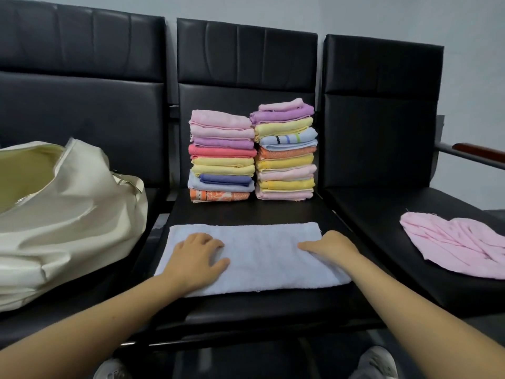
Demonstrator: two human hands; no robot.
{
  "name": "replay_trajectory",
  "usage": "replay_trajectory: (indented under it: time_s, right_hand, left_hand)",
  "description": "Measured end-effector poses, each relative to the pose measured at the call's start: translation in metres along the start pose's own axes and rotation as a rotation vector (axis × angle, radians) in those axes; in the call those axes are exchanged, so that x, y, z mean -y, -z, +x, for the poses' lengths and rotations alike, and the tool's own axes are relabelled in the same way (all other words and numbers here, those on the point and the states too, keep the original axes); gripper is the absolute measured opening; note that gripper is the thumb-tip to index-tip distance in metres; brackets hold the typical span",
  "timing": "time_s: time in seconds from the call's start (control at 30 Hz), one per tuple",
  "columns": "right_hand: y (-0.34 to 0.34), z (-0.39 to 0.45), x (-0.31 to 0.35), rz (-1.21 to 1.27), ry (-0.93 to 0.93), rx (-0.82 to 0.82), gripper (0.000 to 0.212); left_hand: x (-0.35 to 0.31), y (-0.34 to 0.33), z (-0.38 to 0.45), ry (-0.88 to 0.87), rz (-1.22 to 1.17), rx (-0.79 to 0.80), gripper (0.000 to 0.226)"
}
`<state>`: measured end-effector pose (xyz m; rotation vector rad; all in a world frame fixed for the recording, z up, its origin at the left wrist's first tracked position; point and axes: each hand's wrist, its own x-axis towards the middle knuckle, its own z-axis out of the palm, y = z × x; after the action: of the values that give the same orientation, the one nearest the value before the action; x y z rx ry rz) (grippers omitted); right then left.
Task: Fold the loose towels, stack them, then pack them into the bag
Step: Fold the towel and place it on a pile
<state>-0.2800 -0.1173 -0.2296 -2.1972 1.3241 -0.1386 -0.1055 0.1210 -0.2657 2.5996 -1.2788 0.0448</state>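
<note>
My black bench seats (246, 310): white towel (259, 258) 6 o'clock, two stacks (222, 160) (285, 151) 12, bag (68, 214) 9, pink towel (459, 247) 3

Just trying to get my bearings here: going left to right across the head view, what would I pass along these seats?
Cream bag → left hand on the white towel → right hand on the same towel → loose pink towel. The two stacks sit behind the white towel, so I've left them out.

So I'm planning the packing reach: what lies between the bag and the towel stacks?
In the head view, only bare black seat between the bag and towel stacks.
</note>
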Motion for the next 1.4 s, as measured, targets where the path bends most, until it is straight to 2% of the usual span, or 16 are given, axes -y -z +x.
replay_trajectory:
  time_s: [0.03,0.13,0.37,0.43,0.5,0.53,0.57,0.63,0.7,0.83,0.9,1.03,1.13,1.27,1.33,1.4]
  right_hand:
    - [0.002,-0.002,0.003,0.16,-0.019,0.042,0.049]
    - [0.003,-0.015,0.025,0.564,-0.07,0.119,0.038]
    - [-0.021,-0.058,0.094,0.57,0.27,0.192,0.02]
    - [-0.031,-0.068,0.102,0.606,0.336,0.331,0.025]
    - [-0.04,-0.072,0.106,0.705,0.291,0.512,0.037]
    - [-0.046,-0.069,0.105,0.697,0.283,0.484,0.039]
    - [-0.05,-0.062,0.101,0.603,0.307,0.358,0.038]
    - [-0.057,-0.051,0.089,0.261,0.365,0.057,0.04]
    - [-0.059,-0.047,0.074,0.017,0.381,-0.099,0.05]
    - [-0.065,-0.044,0.059,-0.163,0.269,0.029,0.072]
    - [-0.067,-0.044,0.057,-0.14,0.24,0.083,0.062]
    - [-0.056,-0.043,0.055,0.09,0.229,0.125,0.031]
    - [-0.048,-0.043,0.055,0.361,0.176,0.142,0.015]
    - [-0.03,-0.047,0.069,0.522,0.083,0.147,0.008]
    - [-0.019,-0.057,0.084,0.571,0.054,0.177,0.014]
    - [-0.018,-0.067,0.099,0.576,0.134,0.183,0.017]
  left_hand:
    - [-0.002,-0.002,-0.002,-0.001,-0.007,0.027,0.081]
    - [0.0,-0.003,-0.001,0.013,-0.095,-0.045,0.048]
    - [0.003,0.0,-0.002,0.082,-0.328,-0.147,0.027]
    - [0.003,0.0,-0.001,0.102,-0.408,-0.191,0.03]
    - [0.0,0.001,0.0,0.138,-0.482,-0.193,0.035]
    - [-0.002,0.001,0.0,0.155,-0.502,-0.192,0.036]
    - [-0.004,0.002,0.0,0.159,-0.506,-0.195,0.037]
    - [-0.008,0.0,0.001,0.147,-0.451,-0.182,0.032]
    - [-0.011,-0.002,0.001,0.134,-0.297,-0.116,0.04]
    - [-0.012,-0.007,0.002,0.082,-0.157,-0.138,0.057]
    - [-0.012,-0.009,0.002,0.061,-0.104,-0.113,0.055]
    - [-0.016,-0.007,-0.001,0.034,-0.124,-0.081,0.082]
    - [-0.028,-0.008,0.0,0.02,-0.296,-0.123,0.049]
    - [-0.044,0.0,0.006,0.046,-0.53,-0.253,0.03]
    - [-0.047,0.01,0.009,0.139,-0.715,-0.25,0.024]
    - [-0.05,0.019,0.011,0.291,-1.02,-0.186,0.025]
